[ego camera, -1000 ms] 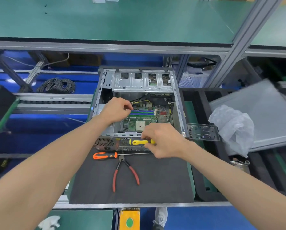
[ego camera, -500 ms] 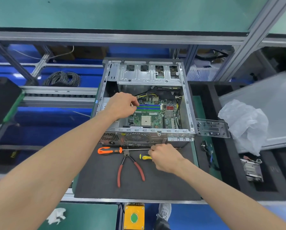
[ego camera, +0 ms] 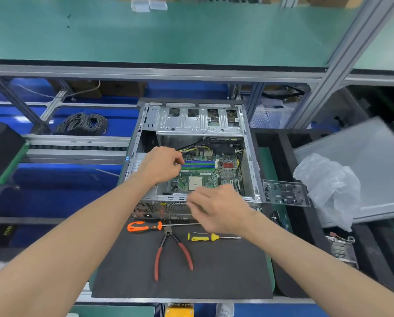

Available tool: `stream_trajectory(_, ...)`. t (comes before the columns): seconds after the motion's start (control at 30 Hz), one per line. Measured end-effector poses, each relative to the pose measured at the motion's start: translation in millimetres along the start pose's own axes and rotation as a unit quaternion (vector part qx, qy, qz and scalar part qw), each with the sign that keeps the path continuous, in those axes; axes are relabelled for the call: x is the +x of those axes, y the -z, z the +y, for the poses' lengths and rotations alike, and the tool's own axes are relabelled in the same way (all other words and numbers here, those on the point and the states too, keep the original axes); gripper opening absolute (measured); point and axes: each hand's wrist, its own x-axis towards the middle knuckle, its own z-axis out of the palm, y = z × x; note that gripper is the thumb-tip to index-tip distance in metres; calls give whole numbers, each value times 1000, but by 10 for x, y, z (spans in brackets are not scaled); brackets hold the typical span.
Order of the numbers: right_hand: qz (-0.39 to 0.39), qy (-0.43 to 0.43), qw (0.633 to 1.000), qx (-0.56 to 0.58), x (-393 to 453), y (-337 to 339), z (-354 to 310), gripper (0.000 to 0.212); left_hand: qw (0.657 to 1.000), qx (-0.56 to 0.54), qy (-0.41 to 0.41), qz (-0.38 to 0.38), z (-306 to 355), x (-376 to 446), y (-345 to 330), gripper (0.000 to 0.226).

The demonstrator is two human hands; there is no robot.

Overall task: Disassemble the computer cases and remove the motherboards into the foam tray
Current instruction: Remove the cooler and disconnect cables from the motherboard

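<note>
Open computer case [ego camera: 198, 124] on mat, green motherboard [ego camera: 205, 177] inside

No readable text anywhere: only a blurred yellowish mark on the dark box [ego camera: 8, 231] at far left, tiny illegible print on the motherboard [ego camera: 205, 177], and a small unreadable sticker on the computer case [ego camera: 135, 165].

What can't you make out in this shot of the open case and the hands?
- Left hand, head view: its curled fingertips hide whatever they pinch on the motherboard.
- Right hand: motion blur on the fingers; a grip cannot be told.
- Case front: the right hand covers part of it.
- Orange screwdriver: tip behind the right hand.
- Board screws: too small to see.
</note>
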Motion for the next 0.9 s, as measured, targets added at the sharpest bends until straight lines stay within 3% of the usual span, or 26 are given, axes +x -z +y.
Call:
stream_trajectory(0.07, 9, -68, 997, 25, 158, 52, 173, 19, 1000, -1, 7, -4, -6, 10, -15, 21)
stream_trajectory(0.23, -72, -284, 954, 64, 434, -98, 672, 22, 999, 13, 50, 16, -17, 98, -8, 27)
stream_trajectory(0.37, -127, -365, 916, 110, 516, -339, 910, 30, 995, -9, 101, 23, -77, 207, 46, 25)
stream_trajectory(0.57, -172, -347, 913, 125, 700, -583, 1142, 39, 993, -49, 110, -3, -306, 432, 135, 30)
stream_trajectory(0.8, -200, -310, 920, 133, 1056, -864, 1305, 38, 976, -40, 157, -148, -375, 694, 129, 38)
stream_trajectory(0.9, -242, -308, 912, 119, 1163, -1008, 1383, 38, 956, -10, 146, -254, -440, 809, 88, 36)
